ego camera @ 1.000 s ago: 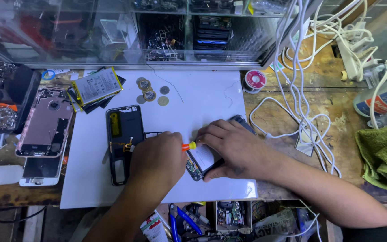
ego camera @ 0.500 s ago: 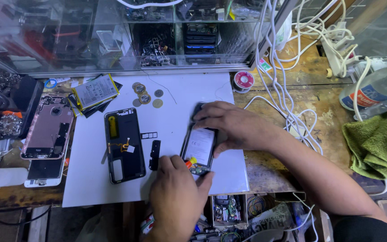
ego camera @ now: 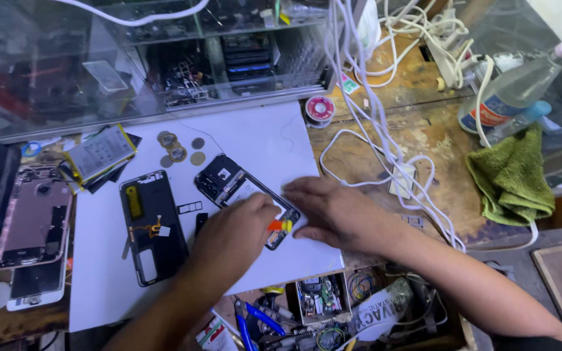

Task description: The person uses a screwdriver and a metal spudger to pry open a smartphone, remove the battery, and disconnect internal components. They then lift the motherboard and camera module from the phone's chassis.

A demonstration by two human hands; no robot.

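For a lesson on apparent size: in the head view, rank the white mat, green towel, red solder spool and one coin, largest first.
1. white mat
2. green towel
3. red solder spool
4. coin; clearly smallest.

The white mat [ego camera: 164, 299] looked like smooth, matt paper or thin plastic. The opened phone [ego camera: 229, 182] showed dull black plastic and small metal parts, and the screwdriver [ego camera: 281, 225] had a glossy orange-and-yellow plastic handle. The black phone frame [ego camera: 151, 227] appeared matt. The coins [ego camera: 177, 151] were worn, dull metal. The battery [ego camera: 99, 153] had a slightly shiny foil-like skin. The towel [ego camera: 512, 179] was rough green cloth. The bench [ego camera: 450, 149] was scuffed, stained wood; the cables [ego camera: 372, 130] were smooth white plastic.
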